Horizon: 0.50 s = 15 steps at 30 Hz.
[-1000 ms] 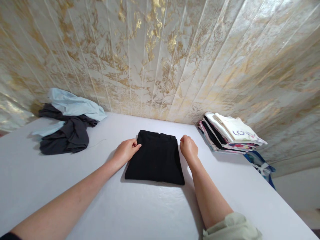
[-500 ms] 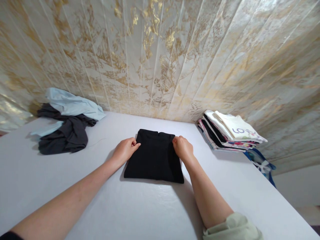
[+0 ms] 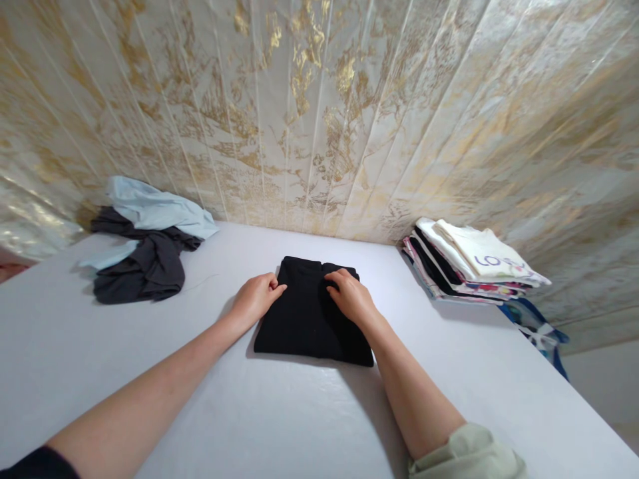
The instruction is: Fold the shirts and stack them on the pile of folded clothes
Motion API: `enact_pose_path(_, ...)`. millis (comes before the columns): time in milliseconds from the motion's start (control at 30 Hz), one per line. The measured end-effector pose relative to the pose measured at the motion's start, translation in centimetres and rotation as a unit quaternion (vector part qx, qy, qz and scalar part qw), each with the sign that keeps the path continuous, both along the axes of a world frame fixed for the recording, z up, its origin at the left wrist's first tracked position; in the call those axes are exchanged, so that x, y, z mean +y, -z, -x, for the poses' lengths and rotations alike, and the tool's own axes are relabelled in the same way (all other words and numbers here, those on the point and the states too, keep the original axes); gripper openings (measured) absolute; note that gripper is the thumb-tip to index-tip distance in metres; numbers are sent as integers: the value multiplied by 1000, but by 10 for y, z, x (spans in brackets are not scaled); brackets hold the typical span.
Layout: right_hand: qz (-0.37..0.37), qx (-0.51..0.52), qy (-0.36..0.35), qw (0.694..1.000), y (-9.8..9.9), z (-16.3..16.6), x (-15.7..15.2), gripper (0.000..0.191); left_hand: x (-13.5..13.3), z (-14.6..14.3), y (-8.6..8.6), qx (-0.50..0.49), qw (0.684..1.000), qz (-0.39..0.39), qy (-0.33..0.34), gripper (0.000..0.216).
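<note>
A black garment [image 3: 310, 326], folded into a flat near-rectangle, lies in front of me with a small notch in its far edge; its exact kind is unclear. My left hand [image 3: 258, 295] is closed at its left edge, with thumb and fingers pinching the cloth. Over the upper right part of the cloth rests my right hand [image 3: 351, 297], its fingers loosely bent and the thumb apart from the forefinger. The garment's right far corner is partly covered by that hand.
At the back right stands a stack of folded clothes [image 3: 469, 263], with a cream lettered piece on top. Rumpled dark grey cloth [image 3: 144, 269] and light blue cloth [image 3: 160, 209] lie at the back left. A blue-and-white item [image 3: 539, 332] hangs by the right edge of the white table [image 3: 289, 419]. Patterned curtain [image 3: 299, 133] behind.
My right hand has left the garment's right edge and moved inward to the left, over its upper part, fingers loosened. My left hand stays at the left edge. The view has shifted slightly.
</note>
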State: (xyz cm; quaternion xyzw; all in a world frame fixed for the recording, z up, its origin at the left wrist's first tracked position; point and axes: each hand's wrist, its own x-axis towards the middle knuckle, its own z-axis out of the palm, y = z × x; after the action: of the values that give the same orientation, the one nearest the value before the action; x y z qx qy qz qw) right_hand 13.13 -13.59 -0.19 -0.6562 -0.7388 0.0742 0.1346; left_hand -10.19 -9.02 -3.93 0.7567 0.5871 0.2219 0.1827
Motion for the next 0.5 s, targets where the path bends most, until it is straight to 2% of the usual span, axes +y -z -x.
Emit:
enact_pose_path(133,21,15,-34,999,6,5,3,15,-1,0,0,4,1000,1,2,25)
enact_pose_path(267,19,15,-25,999,6,-3,6,3,-2,0,-1,1,1000,1,0,27)
enact_pose_path(500,41,-12,19,999,-3,-6,1,7,-2,0,-2,-6,1000,5,0,27)
